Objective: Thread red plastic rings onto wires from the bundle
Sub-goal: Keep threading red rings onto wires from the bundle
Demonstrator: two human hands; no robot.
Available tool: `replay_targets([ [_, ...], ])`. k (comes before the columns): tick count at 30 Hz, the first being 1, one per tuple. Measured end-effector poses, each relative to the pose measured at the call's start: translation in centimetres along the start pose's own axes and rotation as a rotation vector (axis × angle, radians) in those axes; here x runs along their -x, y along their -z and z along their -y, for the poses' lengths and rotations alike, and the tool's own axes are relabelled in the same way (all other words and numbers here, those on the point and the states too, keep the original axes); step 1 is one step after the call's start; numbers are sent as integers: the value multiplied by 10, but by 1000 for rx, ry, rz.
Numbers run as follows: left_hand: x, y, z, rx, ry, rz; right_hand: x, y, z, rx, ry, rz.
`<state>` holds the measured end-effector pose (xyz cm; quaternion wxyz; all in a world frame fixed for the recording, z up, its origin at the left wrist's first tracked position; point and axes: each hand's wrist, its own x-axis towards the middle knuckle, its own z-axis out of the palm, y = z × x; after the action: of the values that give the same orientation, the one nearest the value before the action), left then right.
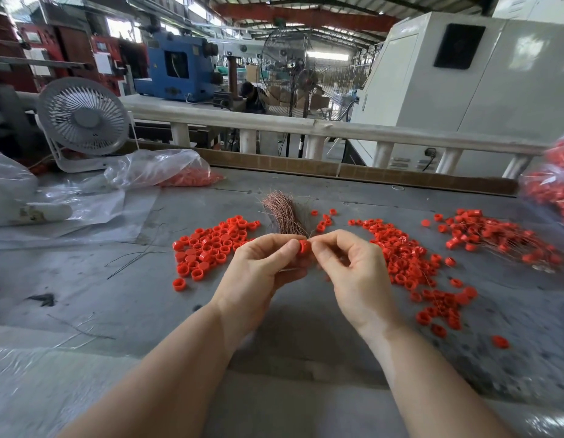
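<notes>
I am pinching one red ring (304,247) in my left hand (261,263), its hole facing my right hand (350,263), which is pinching a thin wire trailing from the bundle (285,213) lying just beyond both hands.

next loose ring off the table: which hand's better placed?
Probably the left hand: it already pinches the current ring, and the wire-free pile lies on its side. The right hand pinches at the wire end.
</notes>
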<state>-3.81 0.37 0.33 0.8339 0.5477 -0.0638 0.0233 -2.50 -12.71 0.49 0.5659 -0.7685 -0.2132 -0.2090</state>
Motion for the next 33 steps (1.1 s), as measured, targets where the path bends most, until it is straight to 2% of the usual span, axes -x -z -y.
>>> replay_targets([
  [16, 1, 3, -2, -29, 57, 62, -1, 1, 4, -31, 47, -1],
  [33, 1, 2, 0, -141, 0, 1, -1, 4, 2, -8, -79, 13],
])
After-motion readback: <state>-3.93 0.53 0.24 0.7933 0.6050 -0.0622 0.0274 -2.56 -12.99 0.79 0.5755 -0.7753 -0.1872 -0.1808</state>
